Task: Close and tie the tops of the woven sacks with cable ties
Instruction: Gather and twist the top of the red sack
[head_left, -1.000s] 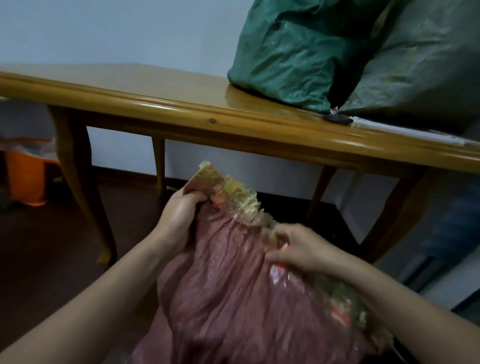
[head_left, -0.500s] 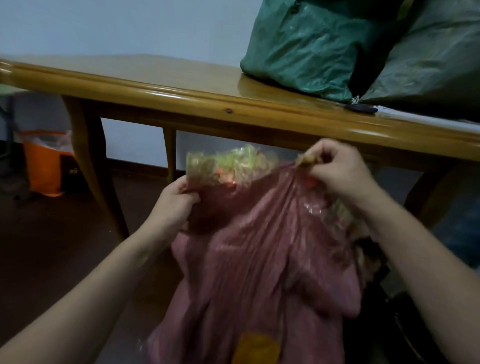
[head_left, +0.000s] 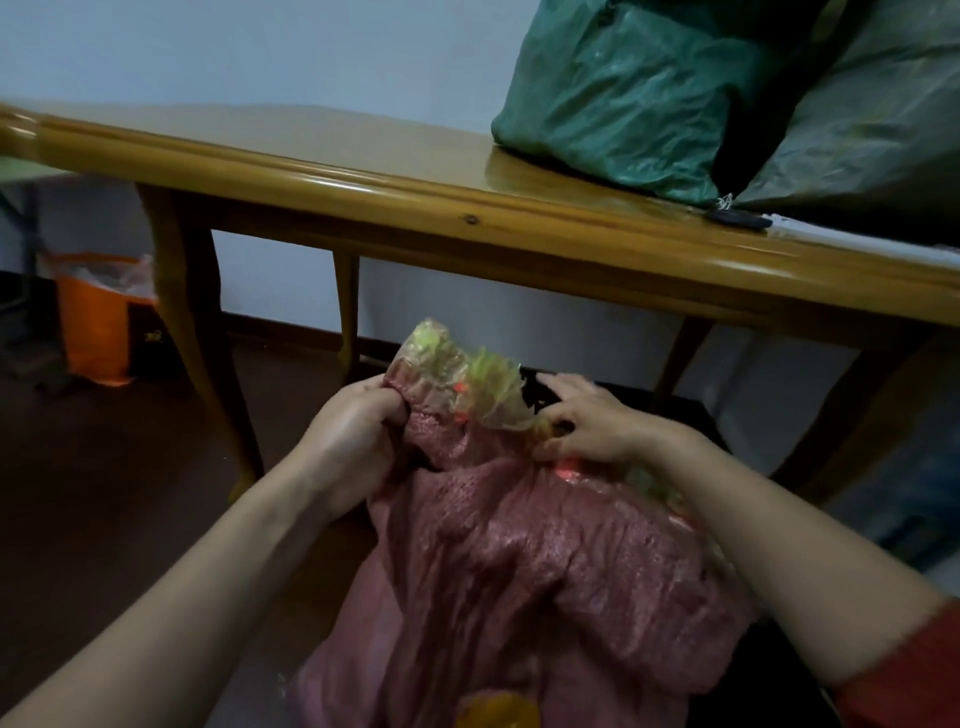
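Both fists, left hand (head_left: 353, 431) and right hand (head_left: 587, 423), bunch the sack (head_left: 519, 545) mouth between them; next comes a tie below the grip.

Pale bluish-white wall (head_left: 260, 52) across upper frame, dim even light. Glossy honey-brown wooden table with rounded moulded edge (head_left: 363, 176) slants from left edge down toward right; highlights glint along rim. Curved wooden table leg (head_left: 200, 338) at left centre, thinner one behind it near centre. Dark brown floor (head_left: 93, 493) fills lower left. Dark skirting board (head_left: 291, 335) at wall foot. Orange plastic bin with clear liner (head_left: 91, 322) at far left, on floor near wall.
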